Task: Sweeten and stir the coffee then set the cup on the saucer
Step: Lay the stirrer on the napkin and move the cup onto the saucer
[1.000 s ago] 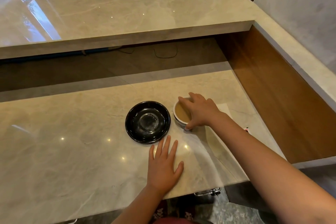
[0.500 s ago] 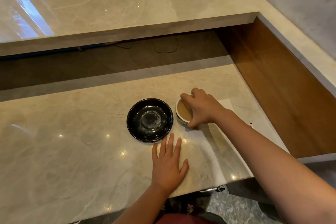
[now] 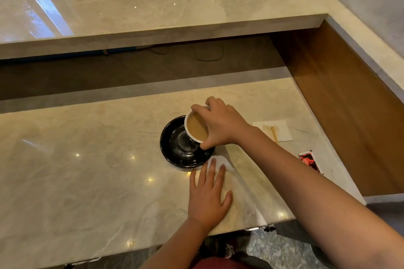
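A pale marble bench (image 3: 87, 181) with a raised shelf behind fills the head view. The right hand (image 3: 220, 125) grips the white cup (image 3: 193, 125) of milky coffee from above, fingers curled round its rim, holding it over the right half of the black saucer (image 3: 175, 148); whether it touches the saucer I cannot tell. The left hand (image 3: 207, 194) lies flat and empty on the bench, just before the saucer. To finish well, centre the cup over the saucer's well (it sits off-centre now), keep it level, and lower slowly.
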{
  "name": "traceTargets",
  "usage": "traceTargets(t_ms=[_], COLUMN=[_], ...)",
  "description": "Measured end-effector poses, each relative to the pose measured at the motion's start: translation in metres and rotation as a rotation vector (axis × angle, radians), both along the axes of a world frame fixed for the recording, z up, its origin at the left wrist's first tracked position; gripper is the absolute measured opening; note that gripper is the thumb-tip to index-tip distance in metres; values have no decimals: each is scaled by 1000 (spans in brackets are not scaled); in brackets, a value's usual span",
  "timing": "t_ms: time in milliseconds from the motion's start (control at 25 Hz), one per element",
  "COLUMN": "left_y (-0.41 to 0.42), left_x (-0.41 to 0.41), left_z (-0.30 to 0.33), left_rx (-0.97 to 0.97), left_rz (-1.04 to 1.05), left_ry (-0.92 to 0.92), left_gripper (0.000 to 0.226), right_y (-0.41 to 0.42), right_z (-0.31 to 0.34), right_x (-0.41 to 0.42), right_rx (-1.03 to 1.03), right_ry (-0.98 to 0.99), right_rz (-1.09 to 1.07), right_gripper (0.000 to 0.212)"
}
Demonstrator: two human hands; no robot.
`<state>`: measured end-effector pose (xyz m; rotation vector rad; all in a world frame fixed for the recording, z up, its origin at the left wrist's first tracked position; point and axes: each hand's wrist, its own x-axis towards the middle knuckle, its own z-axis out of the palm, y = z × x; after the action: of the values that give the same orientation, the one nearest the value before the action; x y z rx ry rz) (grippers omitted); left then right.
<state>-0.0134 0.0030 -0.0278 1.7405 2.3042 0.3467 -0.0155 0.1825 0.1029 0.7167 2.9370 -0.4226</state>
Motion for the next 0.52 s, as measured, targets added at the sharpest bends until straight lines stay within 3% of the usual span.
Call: traceTargets(t_ms=[520], left_y=[-20], left_x=[-23], left_z=[3], left_rx=[25], left_rz=[-132], left_ry=[50], left_gripper=[64], right_y=[-22], right_z=[-19], right_x=[-36], right_rx=[11], right_ry=[-61], right_rz=[67], right_gripper=[97])
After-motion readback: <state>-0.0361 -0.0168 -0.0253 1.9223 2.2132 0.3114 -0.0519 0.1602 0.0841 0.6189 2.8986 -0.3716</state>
